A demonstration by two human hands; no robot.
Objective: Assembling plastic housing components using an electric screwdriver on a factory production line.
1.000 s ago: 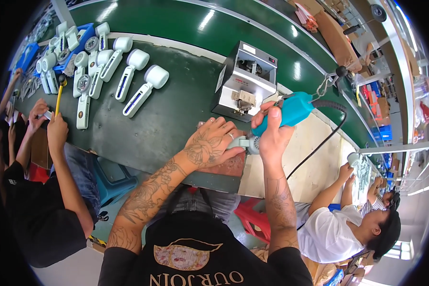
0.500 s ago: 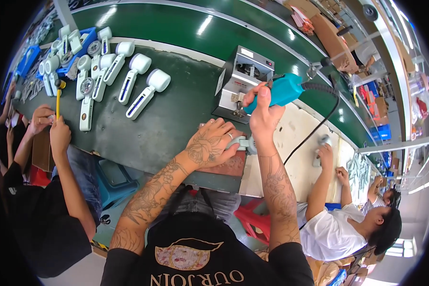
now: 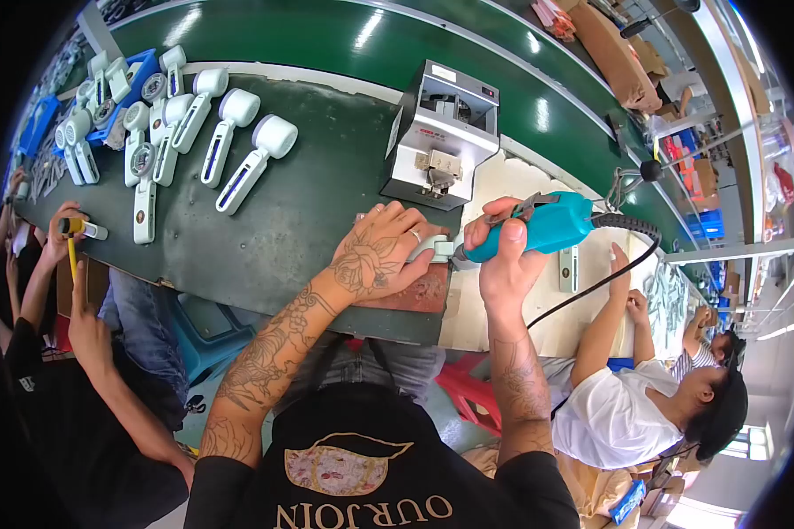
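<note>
My left hand presses a pale grey-white plastic piece down on a reddish-brown block at the bench's front edge. Its fingers lie over the piece and hide most of it. A teal electric screwdriver is gripped in my right hand, held nearly level. The tool's tip points left and meets the right end of the piece, or is very close to it; exact contact cannot be told.
Several white handheld fans lie at left by a blue bin. A grey metal machine stands behind my hands. The screwdriver's black cord runs off right. Co-workers sit on both sides; the left one holds a yellow-handled hammer.
My right hand has lowered the screwdriver from above to the piece's right end. My left hand keeps its hold. The left co-worker's hammer has moved, and the view has shifted slightly.
</note>
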